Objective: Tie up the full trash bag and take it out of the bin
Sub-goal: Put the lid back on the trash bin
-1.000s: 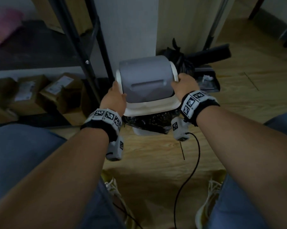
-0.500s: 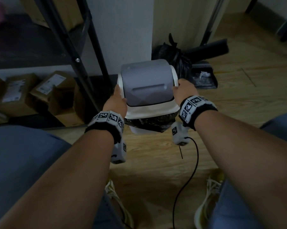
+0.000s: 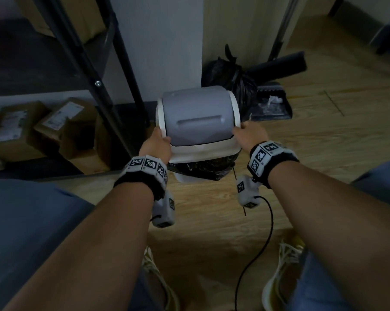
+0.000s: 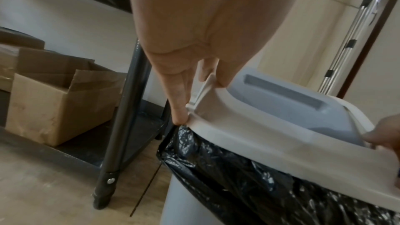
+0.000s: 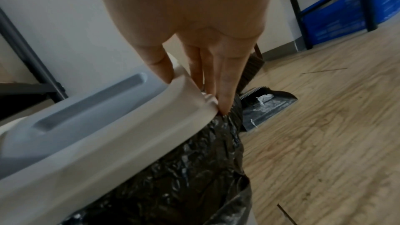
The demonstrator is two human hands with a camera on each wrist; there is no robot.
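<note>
On floor by shelf: lid [image 3: 198,122], gripped at both sides by left hand [image 3: 155,147] and right hand [image 3: 250,136]; risk: bag [image 3: 203,169], apparently pinched beneath, snags or tears.

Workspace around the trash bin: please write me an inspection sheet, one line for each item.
Surface: wooden floor, bare near the bin.
Job's things: bin lid on the bin; black trash bag folded over the rim, not tied.
Clutter: tied black bag, dustpan with white scraps, cardboard boxes.
Grippers: left hand and right hand grip the lid's white frame, thumbs on top, fingers at its side edge.
Cables: black cable runs from the right wrist device across the floor.
Surroundings: metal shelf, wall, shoes.
</note>
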